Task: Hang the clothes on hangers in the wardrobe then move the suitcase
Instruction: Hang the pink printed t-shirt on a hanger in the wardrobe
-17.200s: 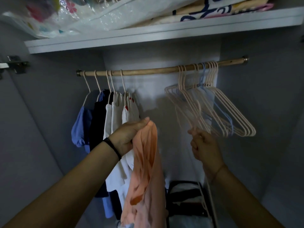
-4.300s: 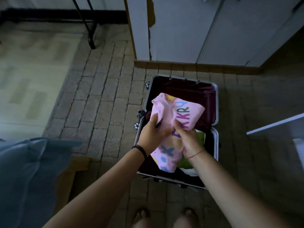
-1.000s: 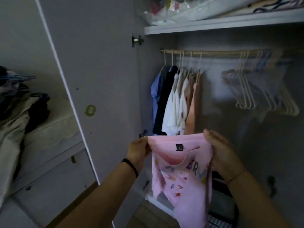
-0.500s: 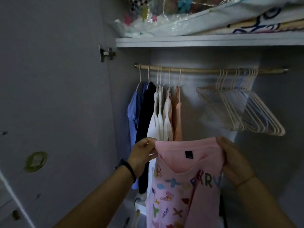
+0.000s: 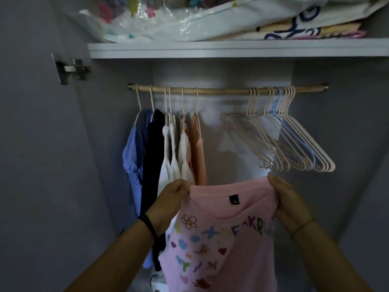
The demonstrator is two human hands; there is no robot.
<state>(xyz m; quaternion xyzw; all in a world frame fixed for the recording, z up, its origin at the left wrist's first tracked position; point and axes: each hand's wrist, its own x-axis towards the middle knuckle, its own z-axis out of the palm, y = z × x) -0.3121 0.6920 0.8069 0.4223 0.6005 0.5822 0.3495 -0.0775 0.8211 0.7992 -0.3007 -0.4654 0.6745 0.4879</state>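
I hold the pink T-shirt [image 5: 227, 239] up by its shoulders before the open wardrobe, my left hand [image 5: 171, 202] pinching its left shoulder, my right hand [image 5: 288, 202] its right. Beyond on the rail [image 5: 223, 90], hung clothes [image 5: 166, 157] sit left, empty hangers [image 5: 282, 142] right.

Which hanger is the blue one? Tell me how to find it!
Look at the wooden rod under the white shelf. On its right end hangs a bunch of empty hangers. The blue hanger sits inside that bunch, toward its right side; it is the only pale blue one, the rest being pinkish cream.
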